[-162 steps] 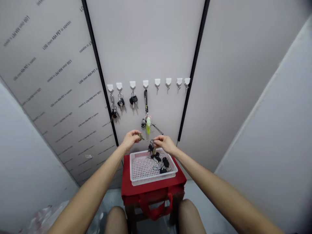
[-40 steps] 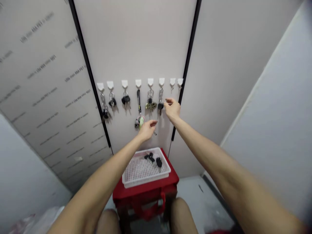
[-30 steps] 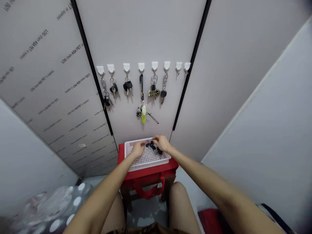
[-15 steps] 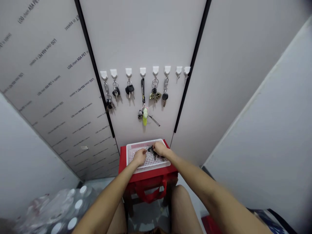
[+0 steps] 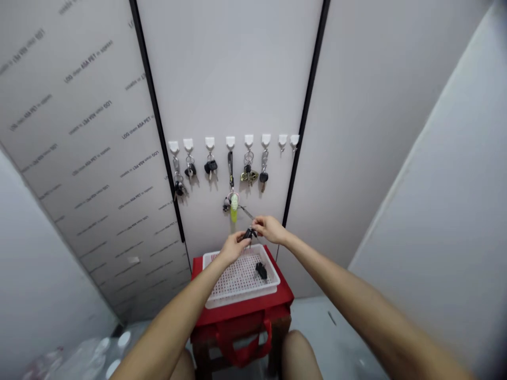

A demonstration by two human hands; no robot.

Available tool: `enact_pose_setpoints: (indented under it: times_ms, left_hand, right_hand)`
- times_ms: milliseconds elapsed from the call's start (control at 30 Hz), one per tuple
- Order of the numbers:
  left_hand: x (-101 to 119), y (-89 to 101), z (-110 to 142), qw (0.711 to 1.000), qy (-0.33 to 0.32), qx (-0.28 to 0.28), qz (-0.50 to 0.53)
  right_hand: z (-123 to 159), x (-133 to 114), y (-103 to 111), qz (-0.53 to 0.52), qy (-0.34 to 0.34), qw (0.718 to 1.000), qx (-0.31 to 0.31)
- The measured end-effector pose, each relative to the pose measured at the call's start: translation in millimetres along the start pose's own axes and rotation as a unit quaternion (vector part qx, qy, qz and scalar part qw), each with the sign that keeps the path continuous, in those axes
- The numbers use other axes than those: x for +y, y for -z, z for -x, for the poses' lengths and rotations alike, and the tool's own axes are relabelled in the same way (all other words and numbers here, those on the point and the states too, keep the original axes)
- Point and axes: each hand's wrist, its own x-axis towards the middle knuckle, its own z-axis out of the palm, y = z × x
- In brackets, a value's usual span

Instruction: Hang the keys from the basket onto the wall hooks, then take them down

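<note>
Above the far edge of the white basket (image 5: pixel 222 301), both my hands meet at a bunch of black-headed keys (image 5: pixel 249 233). My left hand (image 5: pixel 233 248) pinches the keys from the left. My right hand (image 5: pixel 269 228) has its fingertips closed at the top of the same bunch, where a ring seems to be, though it is too small to make out. Another black bunch of keys (image 5: pixel 261 271) lies in the right side of the basket. Just behind my hands hangs a key ring with a yellow-green tag (image 5: pixel 234 208).
Several white hooks (image 5: pixel 249 139) run in a row across the wall, most with keys; the two rightmost hooks (image 5: pixel 282 139) hold nothing. The basket stands on a red bag (image 5: pixel 241 314) over a wooden stool (image 5: pixel 281 332). White-capped bottles (image 5: pixel 124 339) are at lower left.
Both hands have risen out of the basket with one bunch of keys, towards the wall. The other bunch, partly covered before, now shows in the basket. The view has tilted up.
</note>
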Motion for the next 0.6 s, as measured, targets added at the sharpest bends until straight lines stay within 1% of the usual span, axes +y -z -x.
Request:
enact_pose_setpoints:
  times_ms: [67,100,167,267,367,467,533,600]
  left_hand:
    - [21.8,-5.4,-14.1,1.0,-0.009,0.01,0.004]
    - [34.4,-8.2,-22.8,1.0,-0.024,0.016,0.002]
    - [62.0,-13.5,-42.5,0.996,-0.078,0.036,-0.009]
    - [103.0,-21.0,-72.9,0.982,-0.167,0.074,-0.05]
    - [135.0,-27.7,-96.6,0.967,-0.211,0.09,-0.112]
    - [155.1,-32.5,-111.4,0.956,-0.22,0.088,-0.172]
    - [162.4,-34.3,-117.0,0.95,-0.214,0.09,-0.21]
    - [165.1,-35.0,-119.4,0.945,-0.201,0.093,-0.239]
  right_hand:
    - [-5.0,-5.6,21.6,-0.023,0.014,0.998,0.048]
    - [-8.6,-8.8,34.0,-0.035,0.016,0.996,0.077]
    - [-18.1,-15.8,61.7,-0.059,0.011,0.988,0.14]
    - [-36.0,-25.2,104.6,-0.087,-0.003,0.967,0.239]
    - [-56.0,-28.5,139.1,-0.082,-0.024,0.943,0.32]
    - [-75.0,-26.8,159.2,-0.035,-0.053,0.928,0.367]
    - [-85.1,-25.7,165.4,0.016,-0.07,0.918,0.391]
    - [-91.3,-25.8,167.7,0.072,-0.096,0.908,0.401]
